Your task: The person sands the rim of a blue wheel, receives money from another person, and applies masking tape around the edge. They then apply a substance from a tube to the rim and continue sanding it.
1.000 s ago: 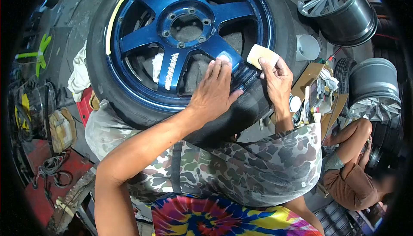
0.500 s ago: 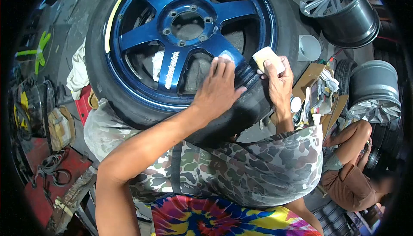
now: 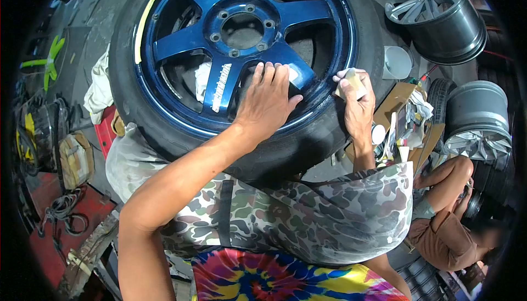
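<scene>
A blue five-spoke wheel (image 3: 219, 32) in a black tyre (image 3: 307, 142) leans against my lap. My left hand (image 3: 264, 103) lies flat on the lower right spoke and rim, fingers spread. My right hand (image 3: 358, 103) grips a small cream sanding block (image 3: 351, 83) and presses it against the rim's right edge. A strip of yellow tape (image 3: 145, 21) runs along the rim's upper left lip. White lettering marks the lower spoke.
Two silver bare rims (image 3: 439, 10) (image 3: 476, 117) stand at the right, beside a cardboard box of clutter (image 3: 403, 117) and a white cup (image 3: 396, 61). Another person (image 3: 447, 213) crouches at the lower right. Cables and bags (image 3: 60, 158) lie on the left floor.
My right hand has brought the block down from above the tyre onto the rim edge. My left hand has slid slightly left and up along the spoke.
</scene>
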### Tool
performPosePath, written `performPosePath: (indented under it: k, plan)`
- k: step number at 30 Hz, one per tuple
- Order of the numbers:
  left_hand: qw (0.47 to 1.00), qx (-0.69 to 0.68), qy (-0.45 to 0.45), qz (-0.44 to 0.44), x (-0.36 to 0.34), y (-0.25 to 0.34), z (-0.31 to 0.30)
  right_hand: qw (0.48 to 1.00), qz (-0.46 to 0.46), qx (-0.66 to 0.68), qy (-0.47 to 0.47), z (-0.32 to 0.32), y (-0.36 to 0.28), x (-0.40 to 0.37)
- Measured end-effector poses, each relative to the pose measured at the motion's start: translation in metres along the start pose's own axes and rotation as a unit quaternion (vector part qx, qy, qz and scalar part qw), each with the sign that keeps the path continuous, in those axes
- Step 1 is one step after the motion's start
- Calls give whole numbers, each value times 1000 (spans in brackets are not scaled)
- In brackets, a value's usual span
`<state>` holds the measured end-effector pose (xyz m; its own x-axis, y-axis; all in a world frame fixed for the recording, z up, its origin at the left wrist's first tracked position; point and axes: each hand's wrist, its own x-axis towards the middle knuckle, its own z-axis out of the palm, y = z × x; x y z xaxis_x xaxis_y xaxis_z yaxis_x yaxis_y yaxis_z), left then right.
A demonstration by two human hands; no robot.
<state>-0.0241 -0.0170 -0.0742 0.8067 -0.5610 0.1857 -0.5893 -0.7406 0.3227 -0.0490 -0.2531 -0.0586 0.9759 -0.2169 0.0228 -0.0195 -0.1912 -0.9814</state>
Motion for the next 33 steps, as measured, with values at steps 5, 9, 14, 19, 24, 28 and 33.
performPosePath:
  k: [5,9,14,19,24,28,33]
  plan:
    - [1000,-6,29,-4,-4,10,-5,995,-28,-92,12,6,-12,-1]
    - [999,-39,-16,-6,-13,23,-10,998,7,-43,47,13,-13,-2]
    - [996,-40,-67,-31,-17,19,-11,993,-12,-119,25,3,0,-1]
    - [999,-1,-23,-35,-13,0,-8,996,-12,-87,28,10,-8,-2]
    - [998,23,-34,-51,-8,-3,-10,991,-38,-123,24,6,-2,-1]
    - [999,-5,-18,-48,-9,4,-7,990,-65,-121,27,9,-6,0]
    - [999,-26,-23,-29,-16,14,-9,976,-91,-197,11,6,-7,1]
